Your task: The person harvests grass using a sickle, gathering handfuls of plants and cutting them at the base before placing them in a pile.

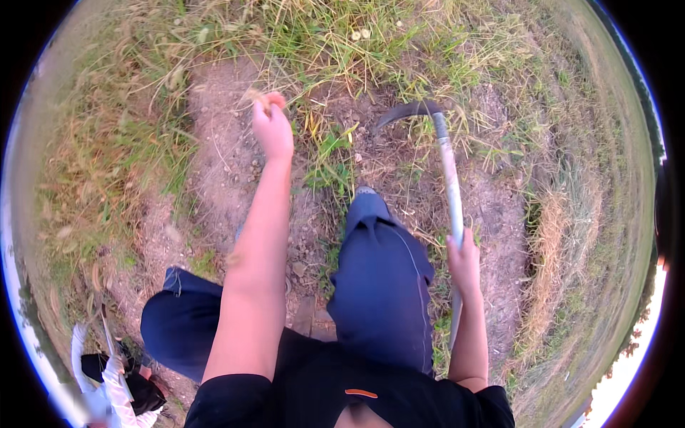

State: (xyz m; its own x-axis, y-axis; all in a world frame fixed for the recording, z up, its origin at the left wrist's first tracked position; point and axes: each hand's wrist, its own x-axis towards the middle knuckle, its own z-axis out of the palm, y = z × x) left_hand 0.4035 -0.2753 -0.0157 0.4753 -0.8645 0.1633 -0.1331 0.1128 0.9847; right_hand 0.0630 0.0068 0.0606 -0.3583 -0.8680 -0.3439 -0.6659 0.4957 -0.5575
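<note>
My right hand (464,262) grips the long pale handle of a sickle (450,176). Its dark curved blade (411,109) points left, low over cut stubble and soil. My left hand (273,128) is stretched forward above a bare dirt patch (219,134), its fingers curled. Tan wisps of dry grass show at those fingertips, but blur hides whether they are held. Between the hands grows a strip of green weeds (329,155). Just behind it is the toe of my shoe (365,190), below a bent knee in dark blue trousers (380,278).
Tall grass (299,32) stands ahead, and thicker seeding grass (123,128) lines the left. To the right lies a row of dry cut straw (548,235) beside a mown strip. Another person (120,374) in pale sleeves crouches at lower left, holding a long-handled tool (108,331).
</note>
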